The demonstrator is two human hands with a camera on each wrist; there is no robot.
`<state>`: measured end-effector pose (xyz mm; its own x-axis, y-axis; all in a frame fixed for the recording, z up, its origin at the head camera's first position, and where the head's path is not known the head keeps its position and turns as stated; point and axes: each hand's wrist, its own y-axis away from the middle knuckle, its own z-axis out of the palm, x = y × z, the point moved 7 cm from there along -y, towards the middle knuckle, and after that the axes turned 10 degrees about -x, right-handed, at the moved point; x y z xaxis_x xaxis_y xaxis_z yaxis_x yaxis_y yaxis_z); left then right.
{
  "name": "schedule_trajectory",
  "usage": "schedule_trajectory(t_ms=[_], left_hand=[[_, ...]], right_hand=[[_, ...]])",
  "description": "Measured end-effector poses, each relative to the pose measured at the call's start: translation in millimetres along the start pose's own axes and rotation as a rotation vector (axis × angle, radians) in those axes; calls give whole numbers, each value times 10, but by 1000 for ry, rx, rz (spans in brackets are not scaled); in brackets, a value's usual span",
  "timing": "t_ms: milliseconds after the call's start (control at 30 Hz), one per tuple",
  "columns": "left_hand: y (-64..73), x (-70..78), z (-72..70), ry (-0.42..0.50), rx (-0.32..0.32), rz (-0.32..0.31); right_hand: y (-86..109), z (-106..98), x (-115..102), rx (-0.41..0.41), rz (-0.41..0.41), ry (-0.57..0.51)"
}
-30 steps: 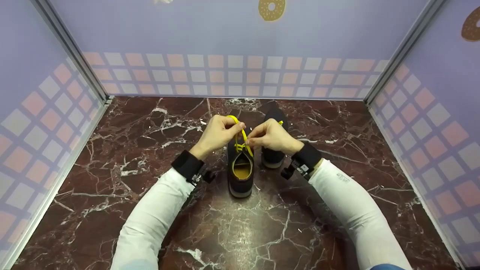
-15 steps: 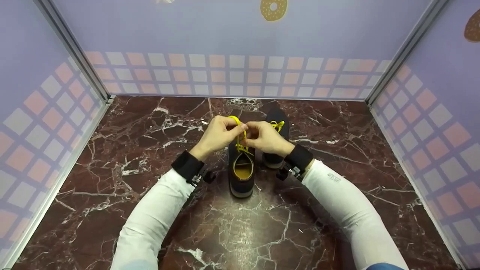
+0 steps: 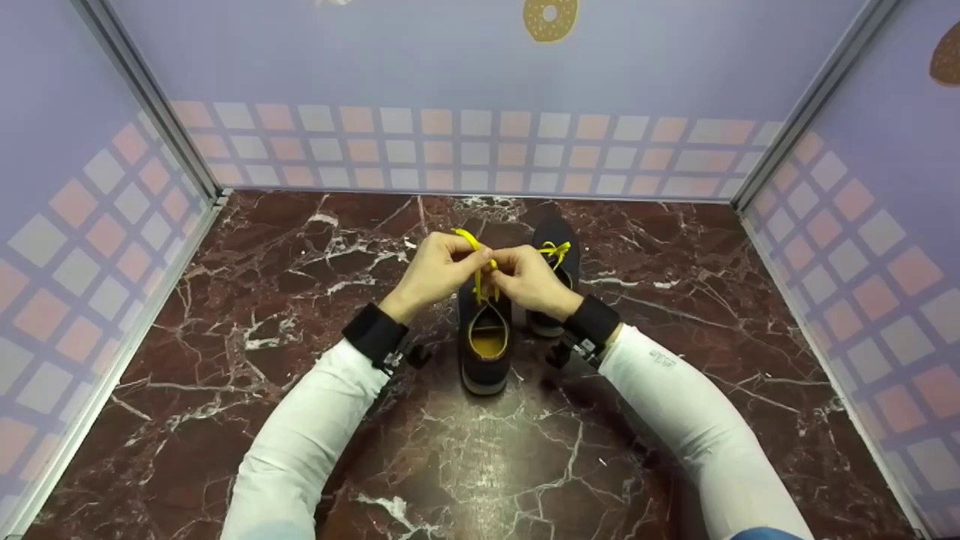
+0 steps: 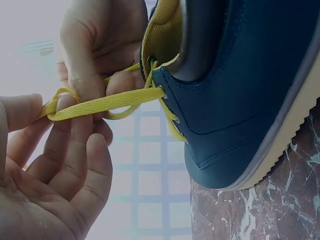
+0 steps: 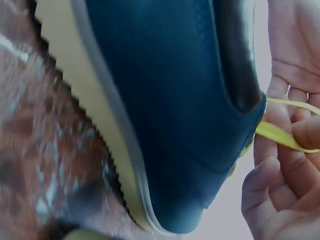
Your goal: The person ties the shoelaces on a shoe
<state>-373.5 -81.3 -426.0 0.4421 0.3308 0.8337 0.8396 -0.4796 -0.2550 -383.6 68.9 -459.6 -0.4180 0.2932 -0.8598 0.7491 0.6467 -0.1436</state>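
A dark lace-up shoe point(image 3: 484, 373) with a yellow lining stands upright on the marbled surface, toe away from me. My left hand point(image 3: 435, 271) pinches its yellow shoelace point(image 4: 112, 103) above the eyelets, between thumb and forefinger. The lace runs taut from an eyelet to those fingertips and bends into a loop there. My right hand point(image 3: 531, 279) meets the left one over the shoe's tongue area and pinches the lace as well. Fingers of both hands overlap around the loop, so the exact crossing of the strands is partly hidden.
A second dark shoe point(image 3: 556, 229) stands just right of the first, its yellow lace tied in a bow point(image 3: 555, 250). Purple panels with a checkered band point(image 3: 472, 154) enclose the back and both sides of the marbled surface point(image 3: 300, 300).
My right hand has moved left to meet the left hand at the lace, uncovering the second shoe's bow. The left hand stays nearly in place, holding the lace.
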Motion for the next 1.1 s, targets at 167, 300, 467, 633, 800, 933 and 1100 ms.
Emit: schedule_trajectory(t_ms=[167,300,467,633,800,933,1100], left_hand=[[13,-22,-6,45,36,-3],[24,-57,-21,92,120,-19],[15,-100,22,264,217,-60],[16,-142,106,543,301,-142],[14,-164,181,790,374,-187],[17,-171,210,956,433,-174],[49,-211,218,1117,509,-152]], right_hand=[[51,-68,35,132,47,-302],[74,-110,45,289,9,-536],[97,-125,48,435,-54,-655],[94,-134,46,539,-72,-799],[103,-165,4,624,-84,-939],[132,-195,4,662,-102,-960],[171,-187,-1,630,-125,-938]])
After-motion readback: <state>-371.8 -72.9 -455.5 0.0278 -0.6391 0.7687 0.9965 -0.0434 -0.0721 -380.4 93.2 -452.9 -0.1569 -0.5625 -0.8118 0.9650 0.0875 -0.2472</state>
